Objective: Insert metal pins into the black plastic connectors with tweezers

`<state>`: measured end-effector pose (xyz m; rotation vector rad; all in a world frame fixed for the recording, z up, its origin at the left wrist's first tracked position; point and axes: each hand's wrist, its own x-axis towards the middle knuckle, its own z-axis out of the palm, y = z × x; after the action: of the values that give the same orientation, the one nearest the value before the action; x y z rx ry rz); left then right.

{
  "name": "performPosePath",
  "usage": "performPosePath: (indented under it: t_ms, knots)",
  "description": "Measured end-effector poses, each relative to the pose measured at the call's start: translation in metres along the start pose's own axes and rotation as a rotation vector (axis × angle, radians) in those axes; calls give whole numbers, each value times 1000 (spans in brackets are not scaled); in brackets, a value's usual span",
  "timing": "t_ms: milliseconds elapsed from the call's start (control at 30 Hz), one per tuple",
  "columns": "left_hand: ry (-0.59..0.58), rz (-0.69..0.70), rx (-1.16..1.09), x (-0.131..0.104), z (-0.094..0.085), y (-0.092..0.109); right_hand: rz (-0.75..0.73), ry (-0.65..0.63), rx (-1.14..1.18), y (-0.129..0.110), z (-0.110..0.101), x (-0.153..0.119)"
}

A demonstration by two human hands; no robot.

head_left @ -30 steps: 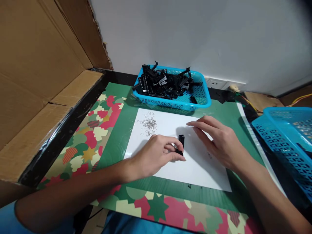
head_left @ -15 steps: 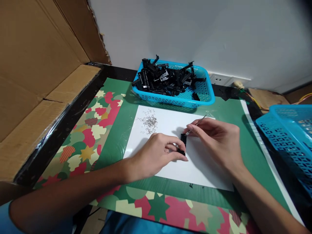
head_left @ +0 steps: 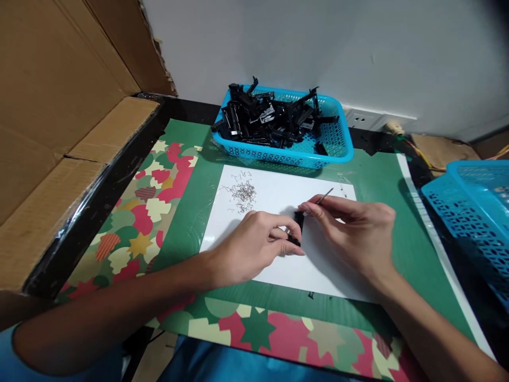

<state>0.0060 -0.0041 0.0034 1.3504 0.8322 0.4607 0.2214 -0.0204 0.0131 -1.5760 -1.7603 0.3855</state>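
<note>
The left hand point(head_left: 260, 241) pinches a black part point(head_left: 299, 218) over the white sheet point(head_left: 274, 185). The right hand point(head_left: 360, 231) grips a slim rod point(head_left: 326, 194) beside the part's far end.

Head camera looks forward; tilted down over green mat point(head_left: 413, 254).

Grey wall point(head_left: 258, 42) (with socket point(head_left: 361, 119)), black tabletop point(head_left: 191, 110)

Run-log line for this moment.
left hand: holding black part over white sheet; right hand: pinching thin rod at part's far end; wire pieces: piled on sheet's left; blue basket: black parts inside, beyond sheet
</note>
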Motion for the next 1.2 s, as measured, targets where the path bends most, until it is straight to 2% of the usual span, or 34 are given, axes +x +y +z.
performPosePath:
  t_ms: [133,233,300,400,467,633,733,767,833,933,1000,1067,1133,1167,1200]
  knots:
    - [30,-12,-3,0,0,0,58,18,128,3,3,1]
    - [30,42,-60,1,1,2,15,20,177,4,-8,6]
    - [16,85,-79,1,0,4,-89,-84,129,3,-21,10]
    - [16,120,-62,1,-2,4,-254,-326,35,1,-39,12]
    - [22,138,-44,0,-3,4,-337,-392,-15,2,-43,11]
    - [22,187,127,-6,0,6,-526,-228,-186,1,-44,0]
    - [74,193,196,-9,3,7,-560,-111,-331,-5,-58,-12]
    - [138,196,216,-9,3,7,-512,-55,-352,-5,-68,-16]
    - [228,227,277,-8,1,7,-316,128,-349,2,-95,-24]
    - [260,317,366,-4,-4,10,81,539,-409,32,-154,-43]
    - [245,339,411,-2,-7,13,302,538,-573,63,-194,-60]
    - [226,332,447,-1,-7,15,436,428,-676,94,-226,-75]
    - [214,349,474,-1,-6,16,504,313,-649,114,-242,-79]
    - [206,365,485,-1,-6,17,522,283,-633,118,-243,-77]
    - [198,383,493,-1,-5,17,519,327,-642,117,-240,-70]
